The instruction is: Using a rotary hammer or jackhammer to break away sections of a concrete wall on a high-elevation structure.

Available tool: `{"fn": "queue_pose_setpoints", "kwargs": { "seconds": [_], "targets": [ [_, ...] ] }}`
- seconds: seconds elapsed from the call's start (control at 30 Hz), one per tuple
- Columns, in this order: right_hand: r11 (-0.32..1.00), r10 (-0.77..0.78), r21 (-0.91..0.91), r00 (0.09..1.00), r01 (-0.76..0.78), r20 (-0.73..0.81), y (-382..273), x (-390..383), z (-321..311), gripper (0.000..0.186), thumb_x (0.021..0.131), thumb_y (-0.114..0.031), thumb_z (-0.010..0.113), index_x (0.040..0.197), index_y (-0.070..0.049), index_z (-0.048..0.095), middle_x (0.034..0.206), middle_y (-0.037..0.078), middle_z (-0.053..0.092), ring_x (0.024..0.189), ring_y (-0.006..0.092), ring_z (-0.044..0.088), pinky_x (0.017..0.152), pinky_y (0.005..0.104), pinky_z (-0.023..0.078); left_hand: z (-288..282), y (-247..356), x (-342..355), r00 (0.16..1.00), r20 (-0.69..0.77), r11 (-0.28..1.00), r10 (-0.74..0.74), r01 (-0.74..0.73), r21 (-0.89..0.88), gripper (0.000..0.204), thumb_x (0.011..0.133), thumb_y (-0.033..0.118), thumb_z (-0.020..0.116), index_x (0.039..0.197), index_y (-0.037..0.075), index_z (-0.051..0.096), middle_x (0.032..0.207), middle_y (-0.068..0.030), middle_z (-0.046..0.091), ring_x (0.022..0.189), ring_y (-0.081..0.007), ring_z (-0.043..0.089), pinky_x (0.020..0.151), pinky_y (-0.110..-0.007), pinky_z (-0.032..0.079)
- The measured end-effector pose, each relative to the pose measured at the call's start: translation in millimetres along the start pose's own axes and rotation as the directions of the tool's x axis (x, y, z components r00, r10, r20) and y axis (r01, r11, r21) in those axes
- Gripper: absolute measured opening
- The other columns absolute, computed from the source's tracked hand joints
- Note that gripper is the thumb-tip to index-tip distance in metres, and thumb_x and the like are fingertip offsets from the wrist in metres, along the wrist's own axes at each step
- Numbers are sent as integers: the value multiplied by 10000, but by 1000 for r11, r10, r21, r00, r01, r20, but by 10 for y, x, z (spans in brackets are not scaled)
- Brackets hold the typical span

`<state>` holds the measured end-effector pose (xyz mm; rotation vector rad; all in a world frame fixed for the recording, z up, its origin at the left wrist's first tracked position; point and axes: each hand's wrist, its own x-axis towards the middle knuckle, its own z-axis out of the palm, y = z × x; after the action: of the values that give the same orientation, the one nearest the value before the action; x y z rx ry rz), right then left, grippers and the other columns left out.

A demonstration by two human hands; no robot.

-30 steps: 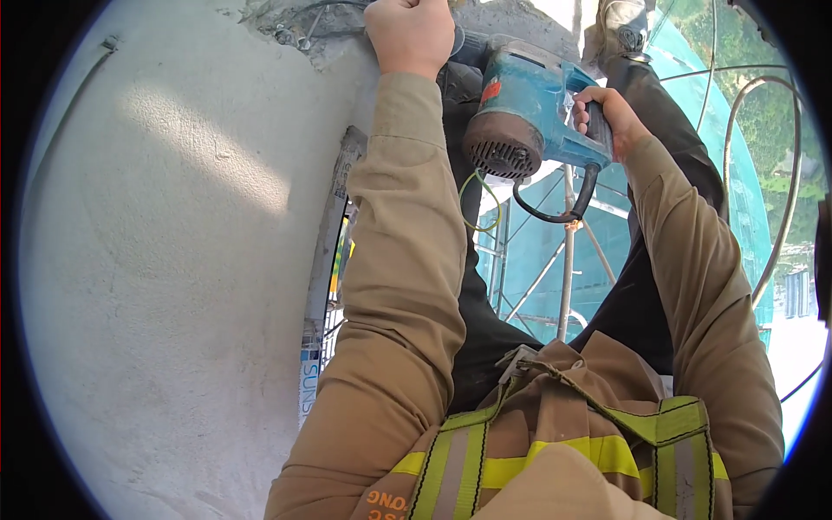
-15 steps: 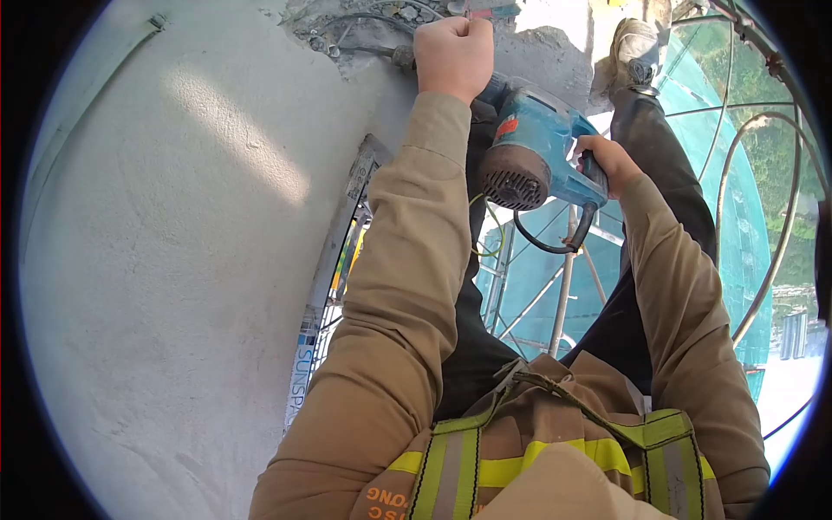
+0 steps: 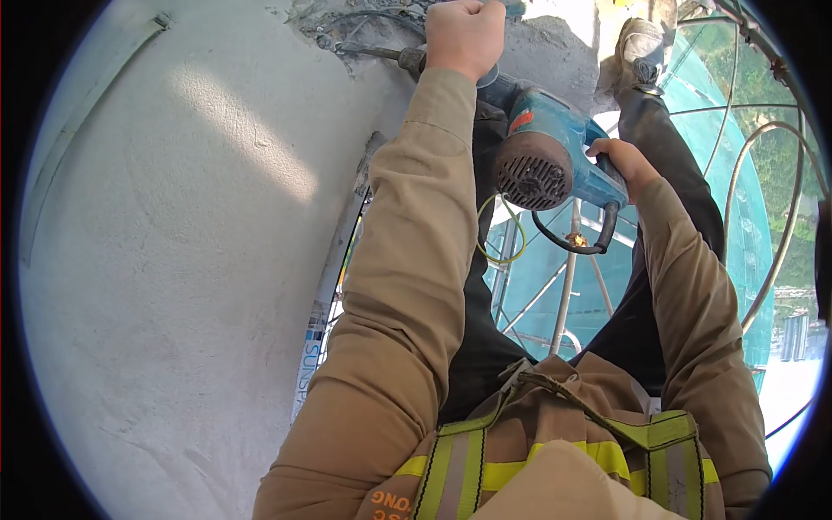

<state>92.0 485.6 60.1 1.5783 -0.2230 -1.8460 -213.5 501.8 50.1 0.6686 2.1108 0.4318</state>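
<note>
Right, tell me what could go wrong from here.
The bit sits by broken concrete; it might jam and twist the power tool against the right hand. The black cord and yellow-green wire hang in loops and could snag on a leg. Scaffold poles show between the legs, so a dropped tool might fall that way.

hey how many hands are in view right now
2: the left hand, a fist near the front of the drill, and the right hand around its rear handle. No others show.
</note>
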Motion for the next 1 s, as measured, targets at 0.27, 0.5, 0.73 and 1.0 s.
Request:
{"fn": "queue_pose_setpoints", "kwargs": {
  "seconds": [0.27, 0.5, 0.73, 1.0],
  "targets": [
    [1000, -10, 8, 999, 11, -37, -9, -95, 96, 274, 856, -195, 675, 1009, 28, 641, 810, 138, 712, 596, 224, 694, 600, 355, 598, 21, 103, 37, 989, 48, 986, -138, 142, -85, 362, 877, 243, 609, 728, -86, 626, 584, -199, 537, 562, -274, 600, 579, -445, 436],
    [1000, 8, 19, 998, -7, -60, -47, -12, 57, 243, 823, -155, 672, 997, 12, 638, 791, 116, 702, 573, 230, 680, 519, 383, 565, 41, 144, 64, 958, 141, 944, -249, 273, -186, 342, 870, 219, 607, 697, -67, 680, 555, -124, 601, 490, -228, 584, 503, -393, 420],
    [996, -88, 14, 994, 89, -64, -24, 67, 109, 263, 815, -198, 677, 978, 4, 637, 792, 117, 695, 566, 218, 676, 530, 363, 567, 27, 3, 125, 946, 192, 902, -260, 309, -303, 335, 880, 201, 594, 683, -46, 703, 525, -85, 596, 458, -187, 571, 461, -354, 392],
    [993, -106, -72, 984, 97, -140, 32, 183, 167, 212, 811, -187, 667, 911, -4, 629, 749, 95, 643, 505, 206, 605, 484, 359, 528, 39, -84, 14, 988, 112, 979, -109, 126, -159, 345, 898, 211, 597, 688, -42, 699, 521, -83, 583, 460, -178, 551, 472, -370, 399]
  ]
}}
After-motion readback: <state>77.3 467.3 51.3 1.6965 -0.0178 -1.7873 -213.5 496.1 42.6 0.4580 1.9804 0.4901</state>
